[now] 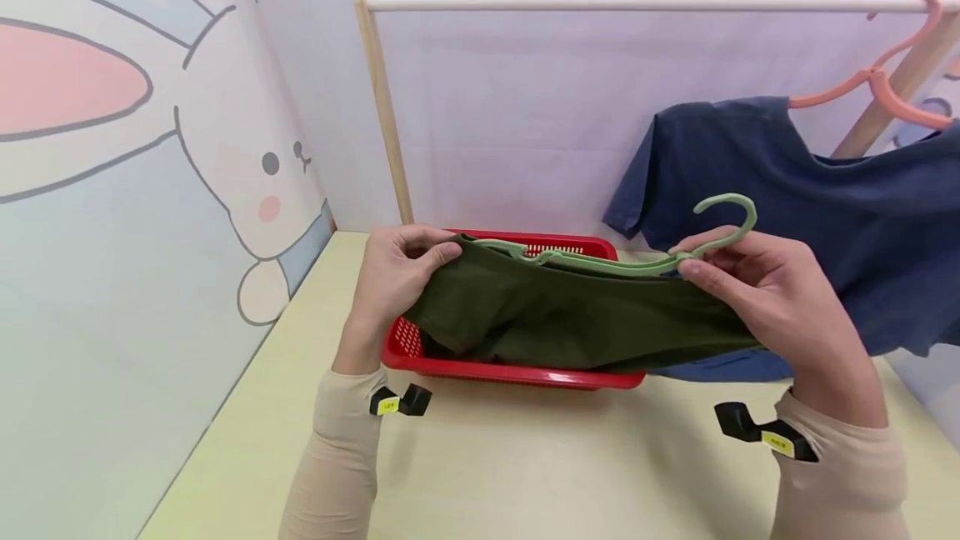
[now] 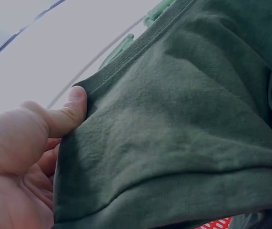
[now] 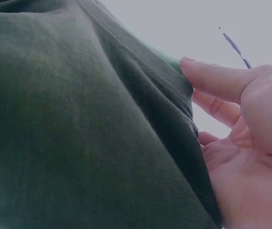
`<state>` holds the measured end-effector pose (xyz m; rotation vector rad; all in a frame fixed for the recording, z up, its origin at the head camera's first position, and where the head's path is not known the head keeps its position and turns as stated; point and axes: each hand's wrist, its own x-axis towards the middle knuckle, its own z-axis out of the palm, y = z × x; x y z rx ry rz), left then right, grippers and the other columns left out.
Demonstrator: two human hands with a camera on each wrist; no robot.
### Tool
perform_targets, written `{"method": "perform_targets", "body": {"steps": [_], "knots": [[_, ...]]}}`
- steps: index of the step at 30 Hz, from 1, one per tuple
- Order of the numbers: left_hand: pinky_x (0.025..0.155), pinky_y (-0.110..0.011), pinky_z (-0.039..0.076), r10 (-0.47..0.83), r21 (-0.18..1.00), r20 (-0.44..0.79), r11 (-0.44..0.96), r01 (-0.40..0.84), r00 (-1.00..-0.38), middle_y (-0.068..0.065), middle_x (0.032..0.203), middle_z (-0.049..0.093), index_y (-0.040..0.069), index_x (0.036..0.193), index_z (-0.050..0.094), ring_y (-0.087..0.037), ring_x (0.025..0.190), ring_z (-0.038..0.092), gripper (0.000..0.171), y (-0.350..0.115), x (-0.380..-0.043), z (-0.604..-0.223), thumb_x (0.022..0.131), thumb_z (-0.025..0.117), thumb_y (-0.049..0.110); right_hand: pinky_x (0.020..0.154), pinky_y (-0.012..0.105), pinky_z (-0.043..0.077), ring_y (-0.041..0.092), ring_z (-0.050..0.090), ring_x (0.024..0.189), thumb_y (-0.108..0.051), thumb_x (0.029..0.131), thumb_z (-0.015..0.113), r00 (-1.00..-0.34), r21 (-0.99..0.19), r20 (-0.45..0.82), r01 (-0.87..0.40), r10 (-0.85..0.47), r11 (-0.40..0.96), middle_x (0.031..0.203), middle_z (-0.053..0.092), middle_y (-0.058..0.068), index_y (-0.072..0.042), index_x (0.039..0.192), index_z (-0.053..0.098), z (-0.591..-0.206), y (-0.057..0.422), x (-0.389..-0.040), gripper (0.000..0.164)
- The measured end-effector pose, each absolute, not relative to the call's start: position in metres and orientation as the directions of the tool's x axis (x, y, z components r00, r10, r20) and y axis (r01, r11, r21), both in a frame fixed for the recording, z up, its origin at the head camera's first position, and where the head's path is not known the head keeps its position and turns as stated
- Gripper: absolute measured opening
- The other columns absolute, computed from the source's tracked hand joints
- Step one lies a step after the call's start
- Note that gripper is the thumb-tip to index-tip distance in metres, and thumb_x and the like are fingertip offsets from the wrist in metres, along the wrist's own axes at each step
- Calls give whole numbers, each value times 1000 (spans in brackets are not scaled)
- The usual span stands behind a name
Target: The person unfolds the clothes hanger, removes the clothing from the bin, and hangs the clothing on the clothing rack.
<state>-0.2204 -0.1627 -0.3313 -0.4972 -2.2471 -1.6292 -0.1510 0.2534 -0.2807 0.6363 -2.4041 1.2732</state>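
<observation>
A dark green T-shirt stretches between my two hands, over a red basket. My left hand pinches the shirt's shoulder beside the ribbed neckline; in the left wrist view the thumb lies on the cloth, with a hemmed sleeve below. A pale green hanger runs along inside the neck opening, its far left end hidden by cloth. My right hand pinches the hanger at the base of its upright hook. In the right wrist view, the shirt drapes in folds beside that thumb.
The red basket stands on the pale yellow table. Behind it rises a rack with a white rail and wooden posts. A navy T-shirt on a pink hanger hangs at the right. A rabbit-patterned wall borders the left.
</observation>
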Motion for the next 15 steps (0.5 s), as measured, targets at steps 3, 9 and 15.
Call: {"method": "perform_targets", "body": {"steps": [3,9,15], "knots": [[74,-26,57,95,831,466,293,472,-880,-10,98,85,6,107,89,-21,84,73,13,-162,-220,-332,96,89,14,72,16,59,11,76,79,10,100,75,-836,-674,491,-543,-245,501,110,81,5,-2,123,80,-280,253,-151,27],[74,-30,58,130,800,504,302,519,-854,-7,98,84,8,106,89,-21,83,72,11,-161,-217,-331,95,90,12,71,16,59,11,73,77,9,100,76,-825,-666,495,-561,-271,491,107,81,6,-3,122,81,-282,247,-155,26],[76,-30,58,175,777,537,278,565,-825,-5,97,84,9,106,89,-21,83,71,11,-151,-217,-333,94,90,9,69,16,59,10,72,75,9,100,77,-828,-675,496,-558,-262,483,104,81,4,-5,121,81,-288,244,-155,26]]}}
